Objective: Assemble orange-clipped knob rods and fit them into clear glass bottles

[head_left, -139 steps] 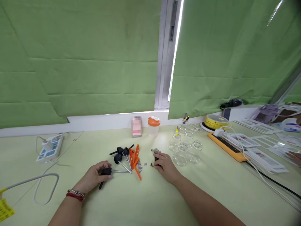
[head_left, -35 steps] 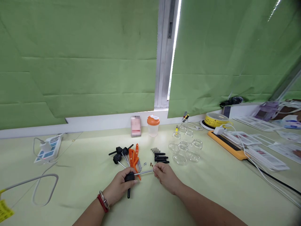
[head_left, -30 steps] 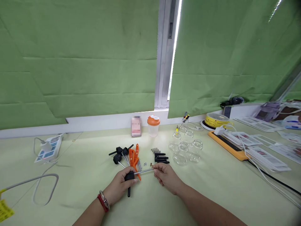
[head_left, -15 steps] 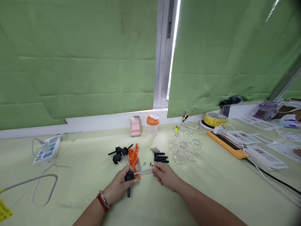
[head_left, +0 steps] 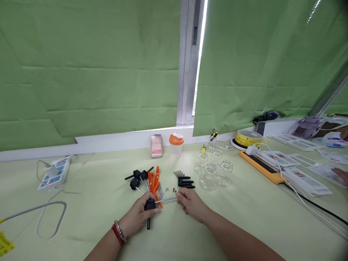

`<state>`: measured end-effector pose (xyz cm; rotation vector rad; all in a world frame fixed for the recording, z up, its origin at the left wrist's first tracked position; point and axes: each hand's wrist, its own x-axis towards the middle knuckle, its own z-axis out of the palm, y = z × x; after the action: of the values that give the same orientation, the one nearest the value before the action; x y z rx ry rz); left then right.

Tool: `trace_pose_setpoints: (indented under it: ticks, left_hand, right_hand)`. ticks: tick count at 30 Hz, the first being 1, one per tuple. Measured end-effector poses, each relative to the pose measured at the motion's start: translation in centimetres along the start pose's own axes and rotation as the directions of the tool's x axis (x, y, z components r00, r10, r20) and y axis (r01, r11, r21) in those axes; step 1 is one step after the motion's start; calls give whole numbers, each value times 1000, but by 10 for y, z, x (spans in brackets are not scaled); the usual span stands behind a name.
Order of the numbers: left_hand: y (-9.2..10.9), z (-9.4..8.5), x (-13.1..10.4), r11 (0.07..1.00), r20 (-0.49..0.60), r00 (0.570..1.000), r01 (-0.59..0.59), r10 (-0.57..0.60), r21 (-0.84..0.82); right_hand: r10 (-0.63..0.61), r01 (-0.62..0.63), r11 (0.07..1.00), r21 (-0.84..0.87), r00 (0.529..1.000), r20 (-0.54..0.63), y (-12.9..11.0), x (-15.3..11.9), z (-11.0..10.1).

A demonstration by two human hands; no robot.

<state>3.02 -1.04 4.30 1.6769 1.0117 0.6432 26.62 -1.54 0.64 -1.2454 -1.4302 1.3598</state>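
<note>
The person's left hand (head_left: 138,214) grips a black knob (head_left: 149,205), its fingers (head_left: 152,211) closed around it from the left and the black handle (head_left: 148,223) pointing down toward the person. A thin metal rod (head_left: 166,199) runs rightward out of the knob, and its far end sits between the pinched fingers (head_left: 182,195) of the right hand (head_left: 193,206). Whether a small part is held at that end is too small to tell.

The rod crosses over the lower end of the orange pieces (head_left: 154,181), which lie just beyond the left hand beside loose metal pins (head_left: 161,190) and more black knobs (head_left: 134,184). Just past the right fingers, on the tabletop (head_left: 174,239), are brown bits (head_left: 174,190), black tubes (head_left: 186,182) and springs (head_left: 178,173); clear glass vessels (head_left: 211,172) stand farther right.

In the earliest frame, the right hand covered the tubes and the held knob was farther left.
</note>
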Motion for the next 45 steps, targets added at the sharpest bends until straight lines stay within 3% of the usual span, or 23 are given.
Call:
trace_pose_setpoints:
  ticks: [7, 19, 29, 36, 45]
  left_hand:
    - [2, 1, 0, 999, 9, 1000, 14, -14, -45]
    - [0, 0, -1, 999, -14, 1000, 17, -17, -29]
    - [1, 1, 0, 999, -14, 1000, 17, -17, -30]
    - [-1, 1, 0, 999, -26, 999, 24, -25, -26]
    - [0, 1, -1, 1000, -9, 1000, 18, -18, -17]
  right_hand:
    - [22, -23, 999, -44, 1000, -19, -1, -1, 2]
    - [-59, 58, 996, 71, 998, 9, 0, -3, 0]
    - [-14, 14, 1000, -4, 1000, 10, 0, -2, -1]
    - [-49, 46, 988, 149, 999, 16, 0, -2, -3]
    - [-13, 11, 996, 89, 1000, 27, 4, 0, -4]
